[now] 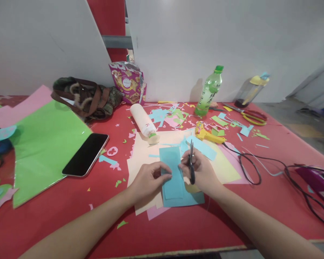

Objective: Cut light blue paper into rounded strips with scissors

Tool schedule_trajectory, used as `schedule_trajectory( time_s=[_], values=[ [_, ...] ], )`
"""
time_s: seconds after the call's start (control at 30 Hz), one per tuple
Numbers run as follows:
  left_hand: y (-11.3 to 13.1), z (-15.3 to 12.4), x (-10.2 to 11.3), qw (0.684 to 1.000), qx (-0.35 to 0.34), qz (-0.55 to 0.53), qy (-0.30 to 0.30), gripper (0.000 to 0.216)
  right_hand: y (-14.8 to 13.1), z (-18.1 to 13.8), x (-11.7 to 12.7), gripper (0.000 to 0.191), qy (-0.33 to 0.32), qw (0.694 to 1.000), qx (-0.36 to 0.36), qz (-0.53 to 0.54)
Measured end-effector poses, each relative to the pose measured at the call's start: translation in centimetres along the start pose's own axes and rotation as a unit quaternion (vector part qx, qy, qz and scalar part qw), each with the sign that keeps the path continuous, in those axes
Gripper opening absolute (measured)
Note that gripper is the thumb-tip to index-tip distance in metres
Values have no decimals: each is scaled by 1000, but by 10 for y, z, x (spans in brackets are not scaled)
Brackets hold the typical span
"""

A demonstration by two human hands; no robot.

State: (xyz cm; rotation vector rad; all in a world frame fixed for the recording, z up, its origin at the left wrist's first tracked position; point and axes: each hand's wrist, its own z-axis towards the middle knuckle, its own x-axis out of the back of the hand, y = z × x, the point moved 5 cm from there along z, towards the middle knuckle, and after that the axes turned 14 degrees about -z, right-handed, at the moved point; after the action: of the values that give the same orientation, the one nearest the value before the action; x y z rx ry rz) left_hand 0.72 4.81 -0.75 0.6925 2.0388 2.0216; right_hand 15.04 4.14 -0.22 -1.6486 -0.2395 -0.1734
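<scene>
Since the light-blue rectangular paper strip [171, 156] sits right between both hands, long axis running away from the body, the left hand [151, 177] kinda pinches its left side, the right hand [201, 167] grips black-handled scissors [192, 173] beside the other

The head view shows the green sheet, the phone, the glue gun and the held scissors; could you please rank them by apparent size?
1. Green sheet
2. Phone
3. Glue gun and held scissors: similar in length, too close to rank.
</scene>
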Motion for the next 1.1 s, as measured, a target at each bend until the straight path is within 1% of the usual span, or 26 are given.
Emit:
schedule_trajectory(
  time_s=[0.1, 0.27, 0.37, 0.43, 0.5, 0.6, 0.73, 0.83, 0.93, 1.0, 1.03, 1.1],
  values=[
    [2, 0, -1, 1000, -18, 11, -19, 14, 0, 0, 0, 21, -2, 1000, 3, -4],
    [8, 0, -3, 996, -46, 41, -62, 15, -4, -1, 2, 25, 10, 1000, 5, -10],
    [10, -1, -5, 993, -50, 55, -87, 16, -5, -1, 2, 25, 12, 1000, 6, -6],
    [10, -1, -5, 993, -49, 61, -87, 16, -5, -1, 2, 23, 5, 1000, 1, 3],
    [10, 1, -2, 994, -46, 67, -71, 16, -5, 0, 3, 23, 4, 1000, -4, 8],
    [11, 4, 8, 997, -37, 61, -30, 16, -4, 3, 7, 26, 23, 999, -17, 20],
    [11, 10, 28, 999, -16, 19, 40, 21, -4, 7, 14, 29, 48, 997, -29, 51],
    [16, 16, 44, 995, -28, 11, 95, 24, -3, 9, 16, 30, 40, 995, -40, 83],
    [28, 22, 57, 988, -49, 30, 145, 25, -1, 9, 13, 34, 25, 989, -57, 131],
    [39, 27, 62, 984, -68, 30, 163, 26, 0, 8, 12, 37, 26, 989, -63, 134],
    [45, 30, 62, 984, -71, 26, 161, 27, 0, 8, 12, 38, 22, 989, -66, 129],
    [56, 36, 66, 979, -78, 26, 186, 26, 1, 7, 10, 40, 14, 990, -70, 122]
  ],
)
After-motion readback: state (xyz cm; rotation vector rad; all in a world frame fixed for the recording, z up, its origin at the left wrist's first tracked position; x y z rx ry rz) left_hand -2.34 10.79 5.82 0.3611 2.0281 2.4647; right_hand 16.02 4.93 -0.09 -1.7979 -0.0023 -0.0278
